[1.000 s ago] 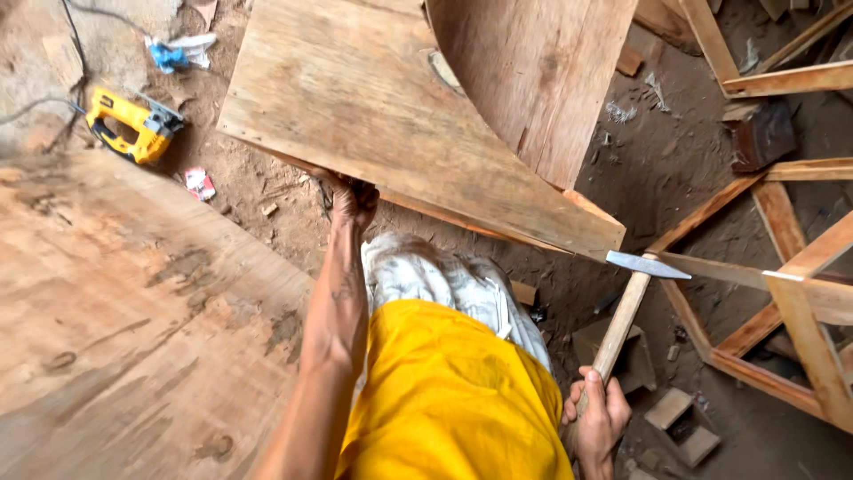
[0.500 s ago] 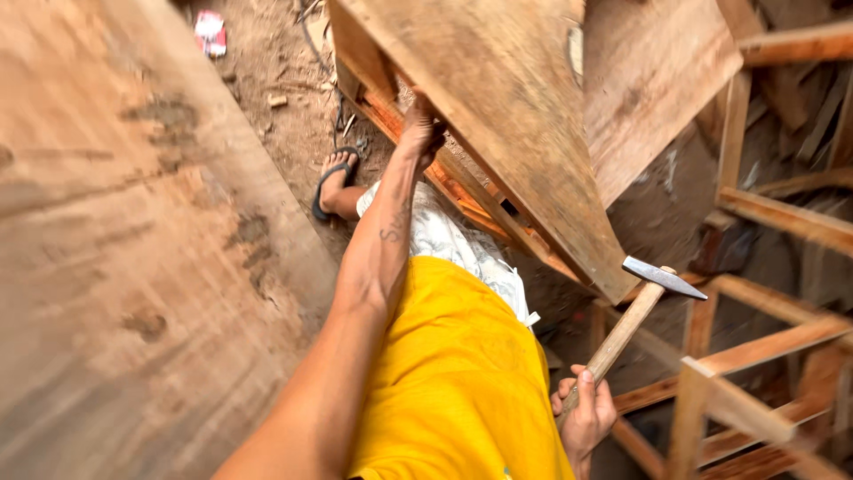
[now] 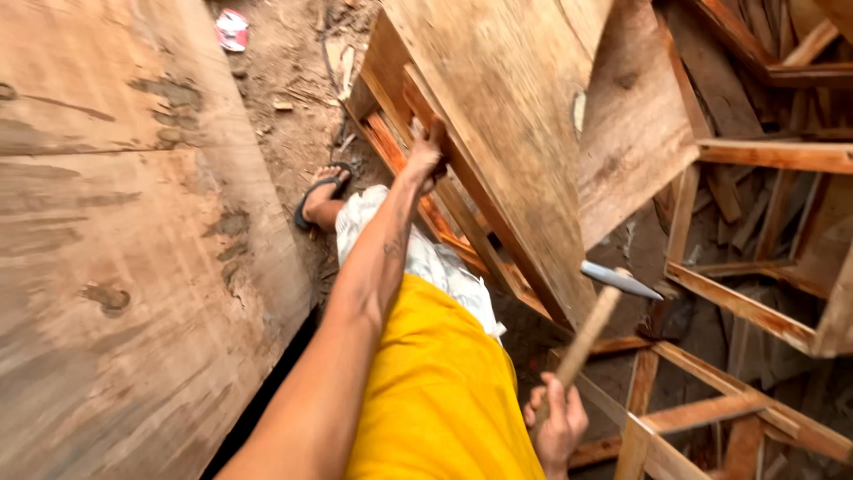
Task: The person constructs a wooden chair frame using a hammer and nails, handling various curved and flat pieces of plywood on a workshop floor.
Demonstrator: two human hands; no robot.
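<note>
Big plywood sheet [image 3: 133,249] fills the left side, lying flat, stained w/ dark marks. Next largest: plywood panel [image 3: 498,116] w/ wooden frame battens on its underside, tilted up on edge, running from top centre down to lower right, corner ending near the hammer head. Behind it, another ply board [image 3: 631,133] leans at an angle. Open timber frames [image 3: 737,302] sit right and bottom right, on dirt floor [image 3: 284,80] w/ scraps and a small red-white wrapper [image 3: 233,28].

Left arm is stretched out nearly straight, fwd and up from bottom centre; left hand [image 3: 426,156] is curled closed over the panel's batten edge, fingers wrapped round it, thumb side up. Right arm is bent low, close to body; right hand [image 3: 558,425] is fisted tight round the lower end of the hammer [image 3: 593,318] handle, handle slanting up-right, metal head just below the panel's lower corner, not clearly touching it.

Yellow shirt, light shorts; foot in a black sandal [image 3: 318,191] sits beside the panel's base.
</note>
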